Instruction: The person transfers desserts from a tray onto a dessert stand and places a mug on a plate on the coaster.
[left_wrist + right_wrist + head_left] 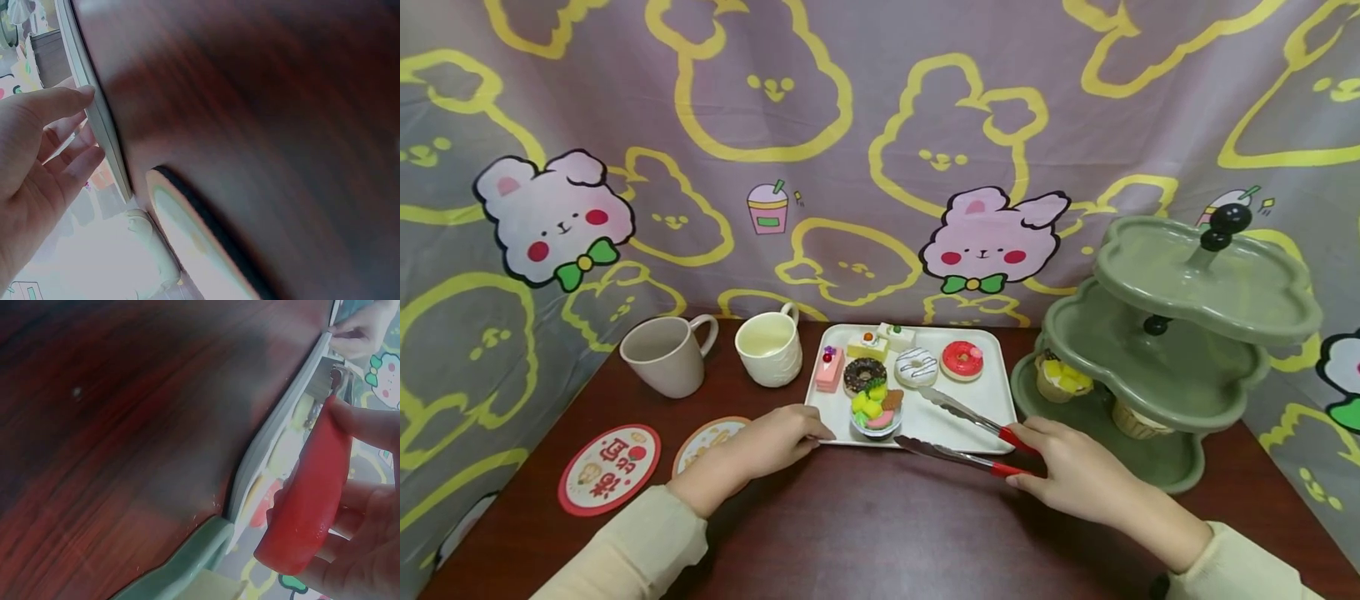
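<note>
My left hand (778,442) pinches the front-left corner of a white rectangular tray (985,408); in the left wrist view the thumb lies on its rim. My right hand (1067,467) holds tongs by their red handles (306,500). The tongs' metal arms (951,455) are spread, tips just right of a clear cup of toy fruit dessert (876,412) at the tray's front edge. Behind the cup are a chocolate donut (863,377), a white striped donut (916,367) and a red donut (962,361). A pink cake slice (829,371), a yellow cake (867,346) and a white cake (897,337) sit there too.
A green three-tier stand (1150,350) stands at the right, with cupcakes (1063,379) on its bottom tier. To the left are a grey-beige mug (666,358), a cream mug (769,354), a red-rimmed round coaster (610,469) and another coaster (703,442) partly under my left arm.
</note>
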Tool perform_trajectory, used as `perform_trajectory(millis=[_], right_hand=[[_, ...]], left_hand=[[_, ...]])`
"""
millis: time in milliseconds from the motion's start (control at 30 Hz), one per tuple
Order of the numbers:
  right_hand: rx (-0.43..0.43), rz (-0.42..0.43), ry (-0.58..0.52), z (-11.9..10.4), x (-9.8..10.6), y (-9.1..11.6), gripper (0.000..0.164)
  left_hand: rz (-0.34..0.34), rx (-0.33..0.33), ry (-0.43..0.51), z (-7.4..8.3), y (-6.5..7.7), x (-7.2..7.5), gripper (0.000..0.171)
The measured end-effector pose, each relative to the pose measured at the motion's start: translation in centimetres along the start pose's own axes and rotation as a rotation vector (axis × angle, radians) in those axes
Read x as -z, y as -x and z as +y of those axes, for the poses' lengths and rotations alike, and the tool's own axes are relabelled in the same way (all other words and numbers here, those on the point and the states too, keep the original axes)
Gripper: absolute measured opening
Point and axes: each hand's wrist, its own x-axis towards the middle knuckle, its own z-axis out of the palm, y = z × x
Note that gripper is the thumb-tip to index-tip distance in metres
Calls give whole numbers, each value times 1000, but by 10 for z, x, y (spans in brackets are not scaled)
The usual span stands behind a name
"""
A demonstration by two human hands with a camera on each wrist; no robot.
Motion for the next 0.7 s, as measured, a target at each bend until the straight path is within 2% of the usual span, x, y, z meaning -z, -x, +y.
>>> perform_trajectory(millis=[700], right_hand=[[48, -47, -25, -17, -18, -30, 52]], left_hand=[[-6, 0, 6, -1, 0, 3, 23]])
